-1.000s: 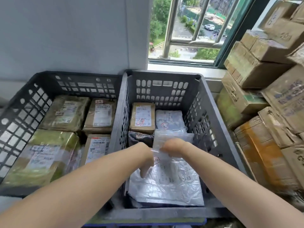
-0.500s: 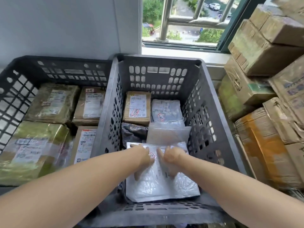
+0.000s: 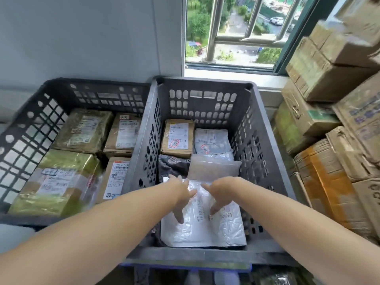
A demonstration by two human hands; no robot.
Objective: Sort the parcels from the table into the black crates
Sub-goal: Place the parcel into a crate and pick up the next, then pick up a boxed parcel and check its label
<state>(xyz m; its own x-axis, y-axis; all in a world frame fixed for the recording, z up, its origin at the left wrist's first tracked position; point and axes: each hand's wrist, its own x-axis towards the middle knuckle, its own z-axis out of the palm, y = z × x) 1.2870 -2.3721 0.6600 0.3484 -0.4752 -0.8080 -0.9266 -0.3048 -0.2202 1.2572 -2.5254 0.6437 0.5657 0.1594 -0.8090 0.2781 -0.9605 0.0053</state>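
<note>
- The left hand (image 3: pixel 182 197) lies on the white plastic mailer (image 3: pixel 205 229), fingers spread and mostly straight, gripping nothing.
- The right hand (image 3: pixel 220 195) is just beside it on the same mailer, its fingers also extended against the plastic and not curled round it.
- The mailer lies flat in the near end of the right black crate (image 3: pixel 203 103), with its barcode label showing between the hands.
- Just beyond the hands, in the same crate, are a translucent padded pouch (image 3: pixel 213 169) and a dark bag (image 3: pixel 172 163). Behind those, against the far wall, are a labelled cardboard box (image 3: pixel 177 138) and a grey mailer (image 3: pixel 211 140).
- The left black crate (image 3: pixel 24 128) touches the right one. It holds two parcels wrapped in green tape (image 3: pixel 82 130) and two labelled brown boxes (image 3: pixel 125 132).
- Stacked cartons (image 3: pixel 329 99) stand to the right of the crates, and a barred window (image 3: pixel 232 31) is behind.
</note>
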